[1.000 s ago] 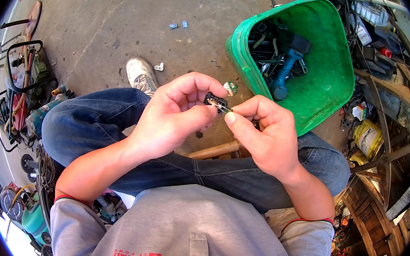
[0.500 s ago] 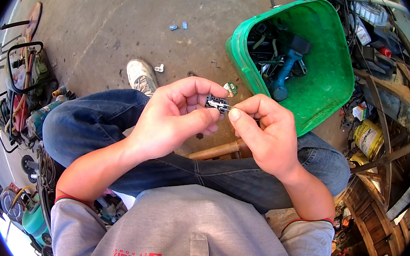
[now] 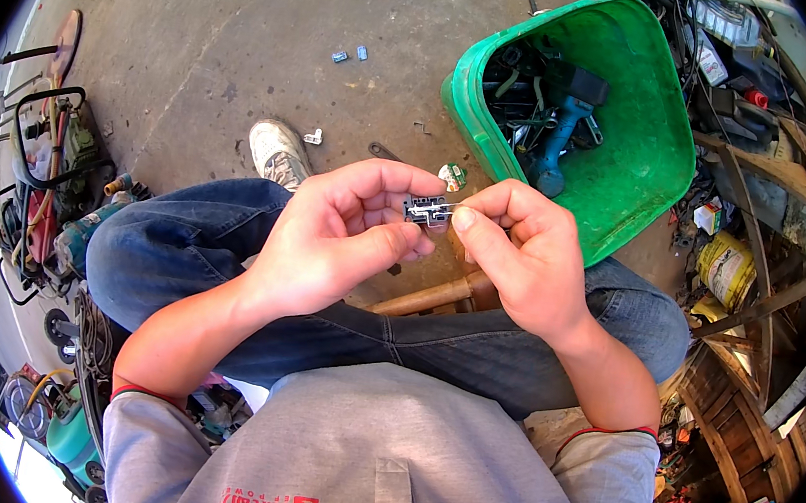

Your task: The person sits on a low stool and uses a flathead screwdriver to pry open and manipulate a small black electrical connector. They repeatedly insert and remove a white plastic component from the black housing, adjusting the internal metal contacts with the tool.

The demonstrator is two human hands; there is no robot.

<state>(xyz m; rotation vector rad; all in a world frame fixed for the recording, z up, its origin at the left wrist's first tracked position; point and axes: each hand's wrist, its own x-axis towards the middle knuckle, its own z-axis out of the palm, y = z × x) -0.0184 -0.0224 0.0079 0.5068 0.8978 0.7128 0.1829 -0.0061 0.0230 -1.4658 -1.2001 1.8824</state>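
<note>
Above my lap, my left hand (image 3: 332,229) grips a small dark plastic housing (image 3: 426,211) with pale metal strips inside it. Its thumb lies along the lower edge and the fingers curl behind. From the right, my right hand (image 3: 526,250) pinches a thin, shiny metal piece (image 3: 451,208) between thumb and index finger. That piece reaches to the housing's right end; whether it is joined to the housing I cannot tell. Just beyond the hands, a small green-and-white part (image 3: 451,175) lies on the ground.
A green bin (image 3: 642,169) at the front right holds a blue power tool (image 3: 562,136) and dark tools. Two small blue pieces (image 3: 350,54) and a white bit (image 3: 313,136) lie on the concrete. Wood and scrap (image 3: 738,424) crowd the right; equipment (image 3: 49,165) stands left.
The dark housing has turned slightly in my left fingers and shows more of its open face. Both hands stay nearly in place, still gripping.
</note>
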